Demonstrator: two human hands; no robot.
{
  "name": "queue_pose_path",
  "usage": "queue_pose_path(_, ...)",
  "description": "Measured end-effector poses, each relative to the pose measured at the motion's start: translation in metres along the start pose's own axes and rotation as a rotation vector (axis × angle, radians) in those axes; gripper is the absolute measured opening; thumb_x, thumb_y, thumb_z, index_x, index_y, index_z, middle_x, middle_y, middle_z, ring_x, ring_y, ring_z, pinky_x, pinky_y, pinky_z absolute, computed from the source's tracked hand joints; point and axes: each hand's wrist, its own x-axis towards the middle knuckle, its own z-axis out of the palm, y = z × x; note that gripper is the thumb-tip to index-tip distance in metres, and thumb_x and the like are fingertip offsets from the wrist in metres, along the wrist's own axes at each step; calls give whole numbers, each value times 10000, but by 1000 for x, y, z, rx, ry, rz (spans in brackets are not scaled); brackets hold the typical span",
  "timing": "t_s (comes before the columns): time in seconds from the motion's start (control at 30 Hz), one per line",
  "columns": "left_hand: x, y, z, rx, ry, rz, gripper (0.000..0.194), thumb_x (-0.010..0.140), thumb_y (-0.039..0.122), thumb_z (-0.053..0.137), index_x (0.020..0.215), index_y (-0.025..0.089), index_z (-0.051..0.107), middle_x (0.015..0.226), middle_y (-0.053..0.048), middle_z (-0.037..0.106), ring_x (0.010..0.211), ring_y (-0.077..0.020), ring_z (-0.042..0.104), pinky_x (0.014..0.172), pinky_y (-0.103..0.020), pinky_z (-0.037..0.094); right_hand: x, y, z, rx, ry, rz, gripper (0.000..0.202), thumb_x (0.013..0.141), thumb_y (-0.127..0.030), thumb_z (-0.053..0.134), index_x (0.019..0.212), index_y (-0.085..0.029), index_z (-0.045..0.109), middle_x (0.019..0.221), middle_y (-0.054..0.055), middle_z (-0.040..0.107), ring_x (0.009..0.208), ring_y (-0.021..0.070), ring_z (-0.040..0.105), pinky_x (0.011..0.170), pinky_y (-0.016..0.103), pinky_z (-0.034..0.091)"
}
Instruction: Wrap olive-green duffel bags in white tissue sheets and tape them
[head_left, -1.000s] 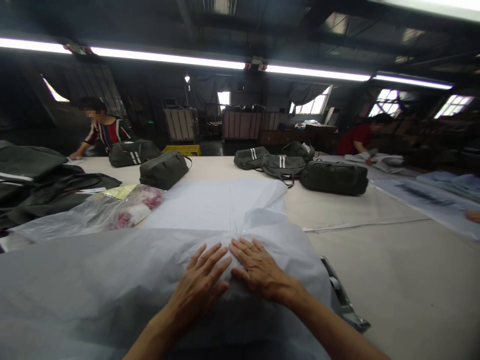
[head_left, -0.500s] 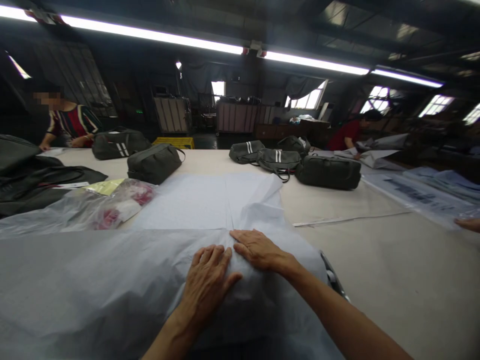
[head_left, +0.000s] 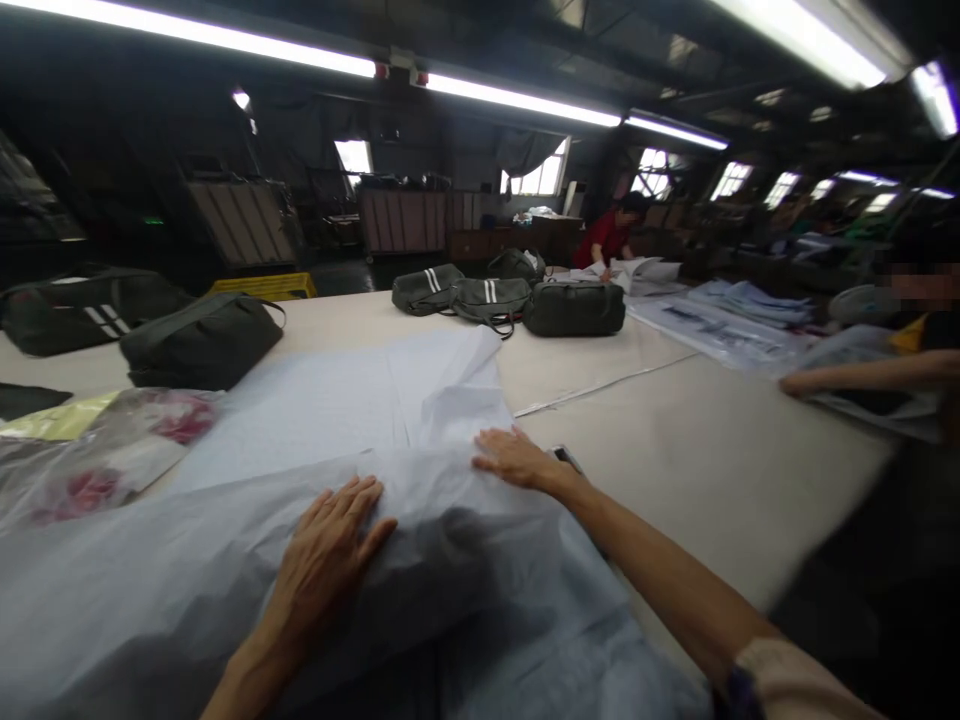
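Observation:
A large whitish, thin, see-through sheet (head_left: 172,560) lies wrinkled across the near side of the table, a dark shape showing beneath it. My left hand (head_left: 330,535) rests flat on the sheet with its fingers spread. Farther right, my right hand (head_left: 516,459) presses down on the sheet, fingers stretched out. Beyond both hands, a flat paler stretch of sheet (head_left: 315,400) reaches toward the middle of the table. Beside my right wrist, a small dark object with a light rim (head_left: 566,458) pokes out, partly hidden.
Dark green bags (head_left: 202,340) stand at the left, and several more bags (head_left: 574,308) sit at the far middle. A clear plastic bag with red items (head_left: 142,450) lies left on the table (head_left: 720,480). One co-worker (head_left: 611,235) is across; another person's arm (head_left: 862,375) reaches in at right.
My hands have moved apart over the sheet, the right one sliding outward to its right side. The view has turned to the right, bringing the person at the right edge into sight.

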Motion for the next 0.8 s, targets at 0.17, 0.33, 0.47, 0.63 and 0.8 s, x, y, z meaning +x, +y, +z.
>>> queue_pose_path(0.17, 0, -13, 7, 18, 7, 34, 579, 956, 606, 280, 1241, 189, 563, 1281, -125, 644, 1194, -298, 594, 1056, -499, 427, -58, 106, -35, 65, 375, 432, 473, 966, -408, 325, 1293, -175, 576, 1316, 109, 607, 1244, 233, 504, 1063, 382, 344)
queue_pose_path(0.33, 3, -22, 10, -26, -25, 20, 631, 898, 691, 296, 1208, 224, 584, 1232, -107, 676, 1138, -306, 631, 1029, -502, 463, -140, 175, -19, 250, 314, 673, 317, 810, -389, 541, 771, -118, 702, 740, 84, 693, 775, 224, 628, 735, 344, 477)
queue_pose_path(0.47, 6, -21, 2, -38, -64, -16, 587, 902, 659, 314, 1187, 228, 593, 1219, -97, 685, 1104, -303, 651, 998, -491, 497, -157, 199, 24, 472, 274, 727, 332, 743, -452, 593, 737, -129, 674, 637, 28, 641, 634, 162, 574, 608, 285, 440)
queue_pose_path(0.63, 5, -20, -1, -59, -61, -52, 588, 891, 713, 295, 1192, 279, 553, 1228, -37, 684, 1098, -287, 651, 1019, -496, 491, -148, 210, 39, 620, 327, 715, 339, 664, -481, 634, 645, -142, 629, 580, 1, 594, 601, 137, 512, 617, 277, 405)
queue_pose_path(0.8, 2, -22, 2, -96, -75, -82, 613, 884, 728, 272, 1210, 284, 540, 1228, -50, 684, 1125, -298, 635, 1039, -514, 474, -145, 196, 37, 682, 368, 680, 335, 588, -464, 646, 694, -146, 654, 629, 11, 622, 608, 148, 517, 612, 283, 408)
